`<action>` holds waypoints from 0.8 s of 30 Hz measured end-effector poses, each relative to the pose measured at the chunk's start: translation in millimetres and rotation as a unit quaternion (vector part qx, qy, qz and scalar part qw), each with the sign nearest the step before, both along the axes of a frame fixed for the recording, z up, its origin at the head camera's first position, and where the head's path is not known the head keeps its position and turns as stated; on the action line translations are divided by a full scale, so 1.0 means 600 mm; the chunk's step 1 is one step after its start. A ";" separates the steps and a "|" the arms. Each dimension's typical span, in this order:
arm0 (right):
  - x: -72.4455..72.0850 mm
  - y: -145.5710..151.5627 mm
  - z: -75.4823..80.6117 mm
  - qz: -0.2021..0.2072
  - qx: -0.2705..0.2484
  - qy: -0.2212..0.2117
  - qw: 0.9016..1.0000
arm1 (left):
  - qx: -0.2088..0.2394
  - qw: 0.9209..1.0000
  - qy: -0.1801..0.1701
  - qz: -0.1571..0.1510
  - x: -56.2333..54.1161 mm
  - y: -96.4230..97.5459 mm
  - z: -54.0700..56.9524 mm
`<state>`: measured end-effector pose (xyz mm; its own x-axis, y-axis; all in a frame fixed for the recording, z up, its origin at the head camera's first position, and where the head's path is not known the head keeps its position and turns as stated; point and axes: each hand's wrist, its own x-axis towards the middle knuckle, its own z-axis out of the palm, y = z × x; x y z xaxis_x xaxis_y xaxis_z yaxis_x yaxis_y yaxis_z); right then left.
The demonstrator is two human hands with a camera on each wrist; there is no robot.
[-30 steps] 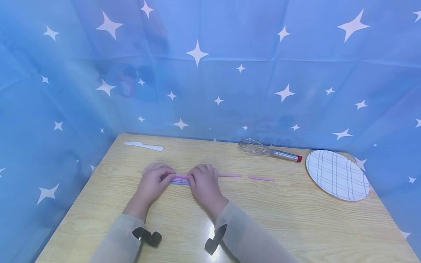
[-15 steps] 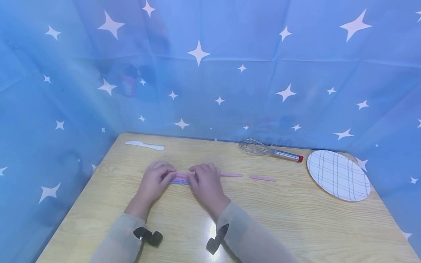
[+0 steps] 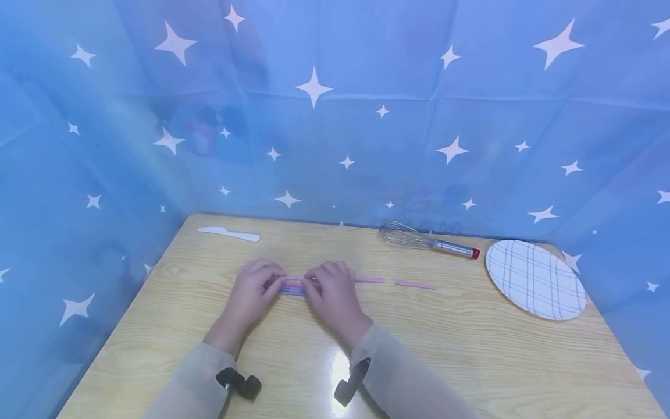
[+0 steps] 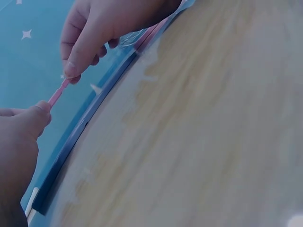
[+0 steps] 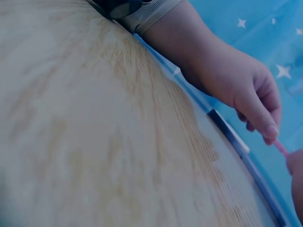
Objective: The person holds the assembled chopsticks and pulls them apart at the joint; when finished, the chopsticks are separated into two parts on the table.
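Note:
Between both hands stretches a thin pink stick (image 4: 57, 94) that looks like a drinking straw, with a bumpy section. The left hand (image 3: 253, 291) pinches one end between thumb and forefinger. Close by on its right, the right hand (image 3: 333, 295) pinches the same pink stick. In the left wrist view it is held above the tabletop. Just under the hands, blue-purple sticks (image 3: 292, 290) lie side by side, partly covered by the fingers; how many is unclear. One pink piece (image 3: 370, 280) shows to the right of the right hand, and another short pink piece (image 3: 415, 285) lies farther right.
A white plastic knife (image 3: 228, 233) lies at the back left of the wooden table (image 3: 471, 355). Along the back edge is a wire whisk (image 3: 429, 240), with a checked oval plate (image 3: 536, 280) at the right. A blue starred curtain (image 3: 335, 128) encloses the table.
Both hands have shifted slightly to the right, still holding the pink stick. The gap between them shows a bit more of it. Knife, whisk and plate stay in place.

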<state>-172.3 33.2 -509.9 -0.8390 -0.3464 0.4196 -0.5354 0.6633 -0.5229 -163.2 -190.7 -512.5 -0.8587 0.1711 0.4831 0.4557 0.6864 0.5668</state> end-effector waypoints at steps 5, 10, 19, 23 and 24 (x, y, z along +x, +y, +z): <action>0.001 0.018 -0.002 0.004 -0.002 0.010 1.000 | 0.000 1.000 0.010 -0.014 0.002 0.015 0.001; 0.009 0.041 0.002 0.012 -0.011 0.013 1.000 | -0.011 0.999 0.007 -0.033 0.004 0.028 0.003; 0.020 0.091 0.001 0.011 -0.015 -0.032 0.999 | -0.031 0.998 -0.008 -0.050 0.004 0.064 0.001; 0.017 0.113 0.000 0.006 -0.018 -0.037 0.999 | -0.035 0.998 -0.008 -0.057 0.000 0.083 0.000; 0.017 0.118 -0.001 0.007 -0.020 -0.032 0.999 | -0.035 0.998 -0.006 -0.059 -0.001 0.088 0.000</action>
